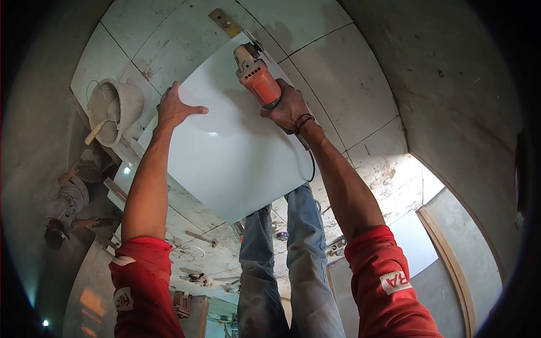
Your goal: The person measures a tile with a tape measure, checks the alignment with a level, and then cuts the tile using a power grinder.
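Observation:
My right hand (pixel 288 107) is wrapped round the rear body of an orange angle grinder (pixel 261 81), whose grey head points to the top of the view. The grinder is over the upper right edge of a large glossy white tile (pixel 225 146). A dark cord runs back from it beside my wrist. My left hand (pixel 177 107) is at the tile's left edge, thumb stretched out over the surface and fingers apart along the edge. Near the grinder head, a yellowish metal straightedge (pixel 225 22) sticks out past the tile's far corner.
A dirty bucket (pixel 115 110) with a wooden-handled tool stands at the left on the tiled floor (pixel 338 67). Another person (pixel 69 200) is at the far left. Tools lie around my legs (pixel 307 242). A wall (pixel 451 84) rises at the right.

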